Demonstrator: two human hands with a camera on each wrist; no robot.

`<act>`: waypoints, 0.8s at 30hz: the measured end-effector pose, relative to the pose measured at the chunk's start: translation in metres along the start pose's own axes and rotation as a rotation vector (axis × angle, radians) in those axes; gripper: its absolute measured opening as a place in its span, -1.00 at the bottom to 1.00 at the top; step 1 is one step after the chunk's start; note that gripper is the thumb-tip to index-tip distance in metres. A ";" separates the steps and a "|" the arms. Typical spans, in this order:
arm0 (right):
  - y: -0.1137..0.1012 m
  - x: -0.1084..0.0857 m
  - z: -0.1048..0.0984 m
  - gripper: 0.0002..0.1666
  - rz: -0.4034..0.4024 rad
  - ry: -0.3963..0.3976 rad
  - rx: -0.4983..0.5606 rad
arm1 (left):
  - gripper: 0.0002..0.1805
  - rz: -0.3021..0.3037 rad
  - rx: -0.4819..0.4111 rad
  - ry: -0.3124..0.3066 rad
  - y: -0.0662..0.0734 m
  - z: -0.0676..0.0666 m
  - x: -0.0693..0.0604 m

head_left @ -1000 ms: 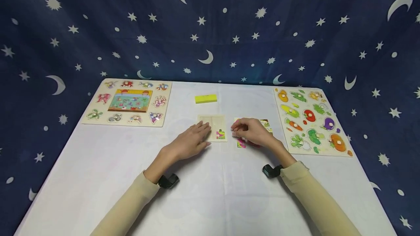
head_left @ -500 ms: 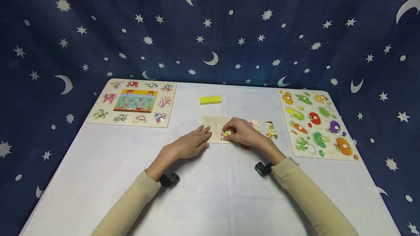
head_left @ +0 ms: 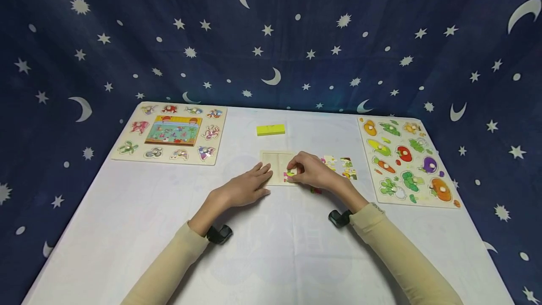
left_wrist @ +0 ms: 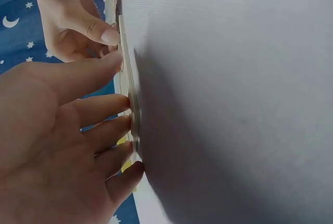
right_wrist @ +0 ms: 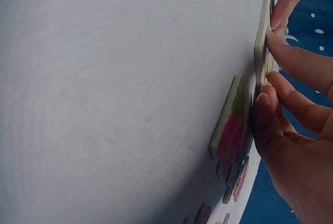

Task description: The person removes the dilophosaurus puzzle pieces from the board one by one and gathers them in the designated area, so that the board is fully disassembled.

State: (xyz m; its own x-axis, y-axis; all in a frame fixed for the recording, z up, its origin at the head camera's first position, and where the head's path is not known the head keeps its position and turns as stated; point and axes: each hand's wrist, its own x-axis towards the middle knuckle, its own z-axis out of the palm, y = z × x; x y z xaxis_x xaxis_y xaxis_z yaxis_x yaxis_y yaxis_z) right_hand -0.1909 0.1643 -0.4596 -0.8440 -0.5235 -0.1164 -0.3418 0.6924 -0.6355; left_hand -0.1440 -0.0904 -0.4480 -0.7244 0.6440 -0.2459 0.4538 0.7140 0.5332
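A small pale wooden puzzle tray [head_left: 277,164] lies on the white table in the head view. My left hand [head_left: 243,186] rests along its left side, fingers fairly straight and touching the tray. In the left wrist view those fingertips meet the tray's edge [left_wrist: 129,73]. Over the tray's lower right part, my right hand [head_left: 315,172] pinches a puzzle piece between thumb and fingers. A pink-and-green patch of puzzle [head_left: 289,176] shows beside the fingertips; the hand covers much of that corner, so how the piece sits cannot be told.
Several loose puzzle pieces [head_left: 348,168] lie right of the tray, partly behind my right hand. A yellow block [head_left: 271,130] lies behind the tray. A sea-animal knob board [head_left: 169,152] stands back left, a vegetable knob board [head_left: 394,175] to the right.
From beside the loose pieces, my right hand has moved left with a puzzle piece to the tray's lower right corner. My left hand has stayed at the tray's left side.
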 end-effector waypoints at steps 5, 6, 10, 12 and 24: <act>-0.001 0.002 0.000 -0.65 0.032 -0.009 0.004 | -0.28 0.005 -0.006 0.000 -0.002 0.001 0.000; -0.001 0.002 0.000 -0.65 0.036 -0.010 0.007 | -0.28 0.006 -0.006 -0.001 -0.003 0.001 -0.001; -0.001 0.003 0.001 -0.73 0.028 -0.012 0.014 | -0.27 0.015 -0.003 0.003 -0.004 0.002 -0.001; -0.001 0.003 0.001 -0.77 0.016 -0.012 0.014 | -0.27 0.019 -0.001 0.007 -0.003 0.002 -0.001; 0.001 0.002 -0.002 -0.71 0.025 0.003 0.008 | -0.21 0.040 0.017 0.034 -0.002 0.002 -0.003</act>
State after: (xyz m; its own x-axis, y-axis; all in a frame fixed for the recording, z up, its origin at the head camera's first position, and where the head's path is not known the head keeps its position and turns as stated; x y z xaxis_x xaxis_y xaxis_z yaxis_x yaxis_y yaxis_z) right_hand -0.1934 0.1646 -0.4589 -0.8537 -0.5042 -0.1301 -0.3171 0.7015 -0.6382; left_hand -0.1410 -0.0931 -0.4500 -0.7225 0.6627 -0.1970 0.4915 0.6927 0.5278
